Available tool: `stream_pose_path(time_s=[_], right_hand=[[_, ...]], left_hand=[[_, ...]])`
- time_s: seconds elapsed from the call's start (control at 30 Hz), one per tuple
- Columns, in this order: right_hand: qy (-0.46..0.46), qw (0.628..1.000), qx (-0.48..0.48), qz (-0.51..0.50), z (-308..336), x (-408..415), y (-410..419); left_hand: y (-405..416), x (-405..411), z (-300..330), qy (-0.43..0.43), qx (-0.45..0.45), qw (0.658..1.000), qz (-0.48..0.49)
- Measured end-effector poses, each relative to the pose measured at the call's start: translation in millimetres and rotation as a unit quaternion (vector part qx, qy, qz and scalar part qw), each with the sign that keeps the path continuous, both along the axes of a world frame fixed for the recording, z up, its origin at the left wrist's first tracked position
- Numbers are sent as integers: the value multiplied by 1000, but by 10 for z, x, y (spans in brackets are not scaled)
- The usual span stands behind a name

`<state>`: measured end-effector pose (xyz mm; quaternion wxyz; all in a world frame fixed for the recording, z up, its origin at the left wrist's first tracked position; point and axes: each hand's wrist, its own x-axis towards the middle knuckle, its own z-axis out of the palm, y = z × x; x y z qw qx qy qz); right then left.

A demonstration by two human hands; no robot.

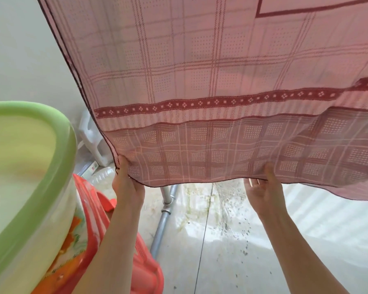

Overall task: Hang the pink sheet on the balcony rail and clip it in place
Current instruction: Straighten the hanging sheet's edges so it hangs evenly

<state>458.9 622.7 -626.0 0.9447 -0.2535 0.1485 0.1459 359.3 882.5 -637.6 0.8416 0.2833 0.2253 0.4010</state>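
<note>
Sheet (pixel 210 85) hangs overhead, pink and checked, its lower hem held up by both hands. Left hand (pixel 126 183) pinches the corner; right hand (pixel 263 185) grips the hem further along. Green tub (pixel 40 158) sits left on a red stool (pixel 145 270).
</note>
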Motion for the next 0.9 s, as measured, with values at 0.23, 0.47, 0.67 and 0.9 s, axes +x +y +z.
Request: stream_pose_path(time_s=[0.23, 0.47, 0.67, 0.9], right_hand=[[-37, 995, -33, 91, 54, -119, 209], [-62, 974, -124, 181, -77, -354, 439], [-109, 899, -232, 355, -122, -894, 946], [-105, 929, -165, 313, 122, -997, 1308]], left_hand=[[-37, 28, -81, 33, 5, 998, 48], [-136, -45, -87, -2, -11, 1000, 9], [-298, -189, -67, -13, -13, 1000, -5], [-388, -419, -1, -5, 59, 997, -57]])
